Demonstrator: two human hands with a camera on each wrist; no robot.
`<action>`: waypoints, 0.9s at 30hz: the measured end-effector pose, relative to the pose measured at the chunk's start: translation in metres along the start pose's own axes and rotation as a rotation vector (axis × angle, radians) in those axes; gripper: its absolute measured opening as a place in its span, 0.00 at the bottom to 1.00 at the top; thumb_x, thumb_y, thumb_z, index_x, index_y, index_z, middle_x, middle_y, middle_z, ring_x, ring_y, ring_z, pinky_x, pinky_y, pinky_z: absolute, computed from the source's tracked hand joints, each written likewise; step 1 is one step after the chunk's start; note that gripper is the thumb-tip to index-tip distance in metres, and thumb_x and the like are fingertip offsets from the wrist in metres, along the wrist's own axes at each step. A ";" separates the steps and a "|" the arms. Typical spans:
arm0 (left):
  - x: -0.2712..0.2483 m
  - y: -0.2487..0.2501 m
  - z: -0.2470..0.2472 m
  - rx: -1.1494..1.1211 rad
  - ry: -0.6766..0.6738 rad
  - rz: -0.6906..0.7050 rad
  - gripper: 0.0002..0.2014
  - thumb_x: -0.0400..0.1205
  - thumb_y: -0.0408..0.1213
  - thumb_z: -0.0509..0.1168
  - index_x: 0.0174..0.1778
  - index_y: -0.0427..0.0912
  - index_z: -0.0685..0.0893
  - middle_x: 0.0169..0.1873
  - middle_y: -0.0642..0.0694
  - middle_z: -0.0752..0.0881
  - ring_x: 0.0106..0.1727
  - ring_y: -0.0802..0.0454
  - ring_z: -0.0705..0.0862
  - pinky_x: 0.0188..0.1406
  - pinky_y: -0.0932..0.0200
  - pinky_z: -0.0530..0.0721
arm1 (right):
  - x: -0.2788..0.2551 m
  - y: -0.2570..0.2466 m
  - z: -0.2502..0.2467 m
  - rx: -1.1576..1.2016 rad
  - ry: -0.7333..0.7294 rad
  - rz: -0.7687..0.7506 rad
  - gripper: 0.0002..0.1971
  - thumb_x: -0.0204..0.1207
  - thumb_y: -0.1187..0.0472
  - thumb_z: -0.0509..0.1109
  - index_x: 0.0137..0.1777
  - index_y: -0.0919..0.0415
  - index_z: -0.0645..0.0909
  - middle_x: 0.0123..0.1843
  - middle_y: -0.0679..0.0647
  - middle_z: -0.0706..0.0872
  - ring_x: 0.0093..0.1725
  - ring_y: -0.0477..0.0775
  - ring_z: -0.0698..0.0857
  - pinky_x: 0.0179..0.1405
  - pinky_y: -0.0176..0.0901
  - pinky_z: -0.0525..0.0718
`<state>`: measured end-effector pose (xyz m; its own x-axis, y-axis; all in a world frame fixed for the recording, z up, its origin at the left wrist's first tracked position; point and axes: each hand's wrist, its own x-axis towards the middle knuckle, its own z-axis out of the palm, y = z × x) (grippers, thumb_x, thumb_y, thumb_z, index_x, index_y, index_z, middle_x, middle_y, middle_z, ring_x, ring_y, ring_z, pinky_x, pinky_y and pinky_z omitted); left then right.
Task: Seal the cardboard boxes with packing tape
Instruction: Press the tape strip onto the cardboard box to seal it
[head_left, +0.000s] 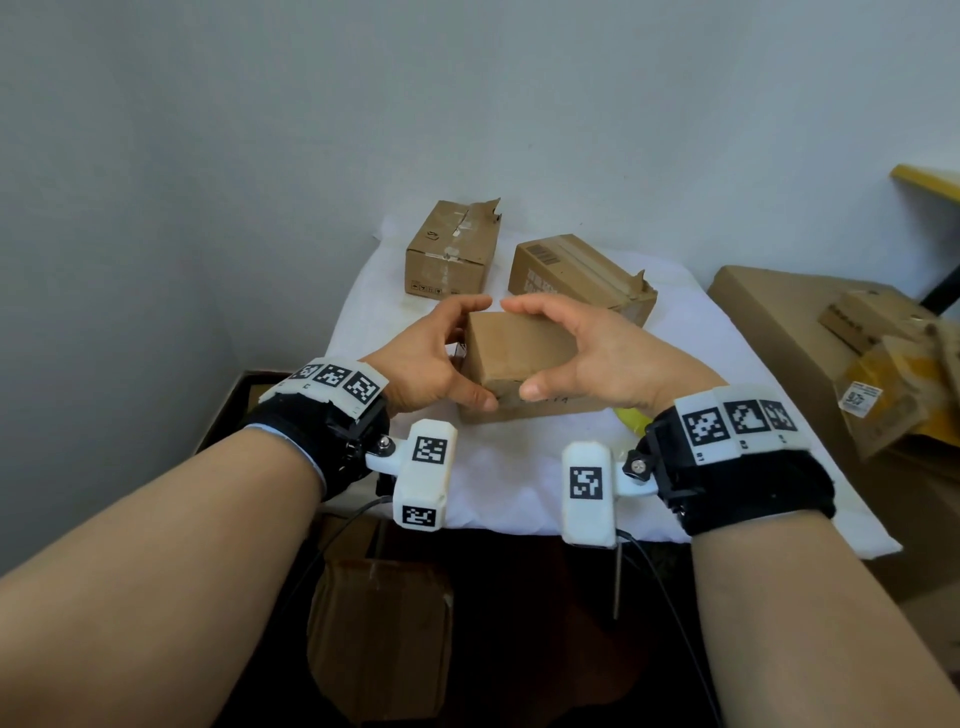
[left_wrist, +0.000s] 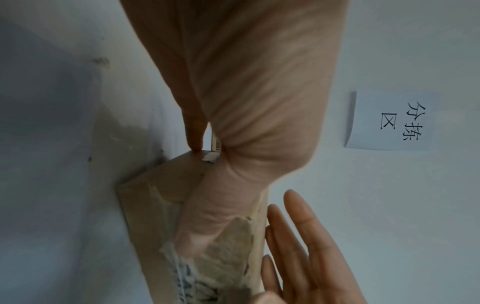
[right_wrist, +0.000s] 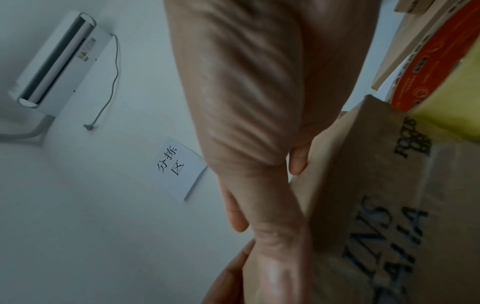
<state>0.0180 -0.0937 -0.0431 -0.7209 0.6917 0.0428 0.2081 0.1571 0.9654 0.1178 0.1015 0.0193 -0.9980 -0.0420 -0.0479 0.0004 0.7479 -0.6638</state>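
My left hand (head_left: 423, 358) and right hand (head_left: 597, 358) curled around the small cardboard box (head_left: 519, 348), thumbs on its near edge, fingers over the far edge. Beyond that box, two more boxes (head_left: 451, 254) sat on the white cloth (head_left: 519, 467).

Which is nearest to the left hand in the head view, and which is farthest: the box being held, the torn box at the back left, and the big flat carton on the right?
1. The held box: the left hand grips its left side.
2. The torn box: behind the hand, at the table's back left.
3. The big flat carton: far right, off the table.
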 end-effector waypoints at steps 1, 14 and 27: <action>0.000 -0.001 -0.001 0.003 -0.007 0.002 0.55 0.54 0.31 0.85 0.79 0.51 0.68 0.69 0.48 0.79 0.73 0.54 0.76 0.65 0.58 0.81 | 0.000 -0.001 0.001 0.000 0.003 0.001 0.41 0.67 0.55 0.87 0.78 0.34 0.73 0.71 0.39 0.81 0.69 0.46 0.81 0.73 0.53 0.81; 0.003 -0.010 -0.004 -0.021 0.023 -0.046 0.51 0.59 0.31 0.86 0.77 0.48 0.69 0.67 0.46 0.79 0.71 0.52 0.77 0.69 0.52 0.82 | 0.017 0.012 0.021 -0.079 0.092 -0.056 0.30 0.72 0.56 0.84 0.73 0.38 0.81 0.81 0.47 0.75 0.77 0.48 0.76 0.82 0.55 0.72; 0.000 0.005 -0.004 -0.041 0.123 -0.013 0.42 0.65 0.29 0.84 0.75 0.46 0.73 0.64 0.46 0.82 0.62 0.53 0.83 0.51 0.67 0.85 | 0.010 0.002 0.016 0.140 0.128 -0.086 0.25 0.74 0.67 0.81 0.69 0.45 0.87 0.67 0.40 0.86 0.66 0.40 0.85 0.70 0.39 0.81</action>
<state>0.0158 -0.0957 -0.0374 -0.7992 0.5981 0.0588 0.1728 0.1350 0.9757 0.1087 0.0923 0.0054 -0.9947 -0.0101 0.1025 -0.0848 0.6454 -0.7591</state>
